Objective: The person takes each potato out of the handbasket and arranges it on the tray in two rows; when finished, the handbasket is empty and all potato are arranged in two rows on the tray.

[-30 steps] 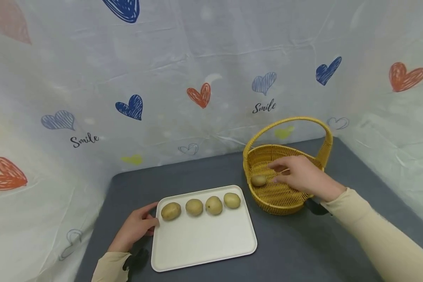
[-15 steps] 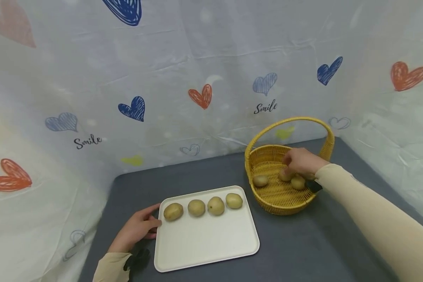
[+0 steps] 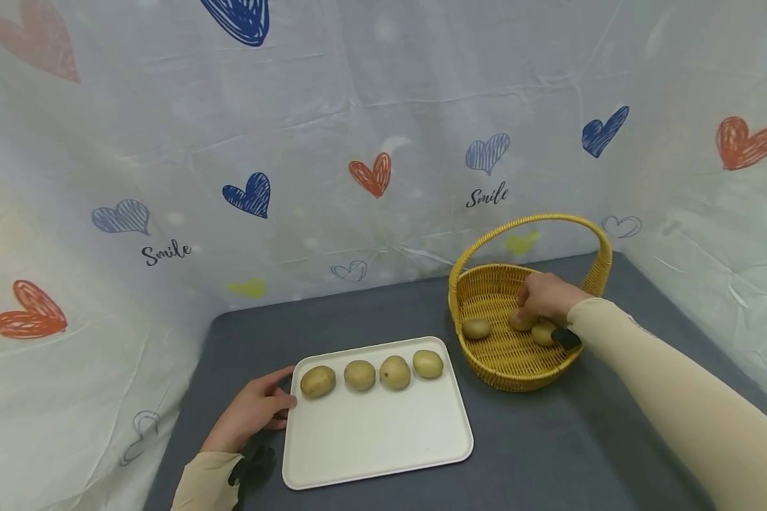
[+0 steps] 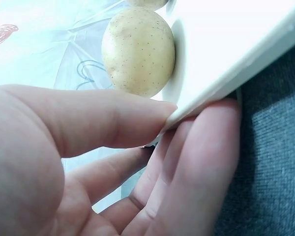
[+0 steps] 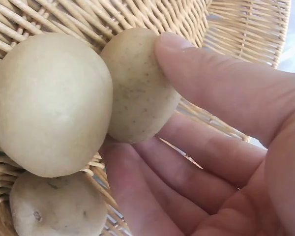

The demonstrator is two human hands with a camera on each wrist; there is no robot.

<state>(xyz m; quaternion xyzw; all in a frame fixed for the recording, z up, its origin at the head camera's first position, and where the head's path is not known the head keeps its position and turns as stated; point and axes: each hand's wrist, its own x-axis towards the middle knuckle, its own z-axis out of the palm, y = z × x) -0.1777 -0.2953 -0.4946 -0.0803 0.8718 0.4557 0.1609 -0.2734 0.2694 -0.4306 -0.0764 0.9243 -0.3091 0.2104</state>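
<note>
In the head view my left hand holds the left edge of a white rectangular tray. The left wrist view shows the thumb on the rim and fingers curled beneath it. A row of several potatoes lies along the tray's far side, the leftmost potato nearest this hand. Inside the yellow wicker basket, my right hand grips a potato between thumb and fingers. Two more potatoes share the basket: a left one and a right one, partly overlapped by the wrist strap.
The basket's tall arched handle rises over the right hand and forearm. A dark grey table carries tray and basket. Behind it hangs a pale sheet printed with hearts and "Smile".
My right hand, earlier hovering with parted fingers over the basket's middle, has moved back and right and closed on a potato. The left hand stays at the tray; the head view shifts slightly.
</note>
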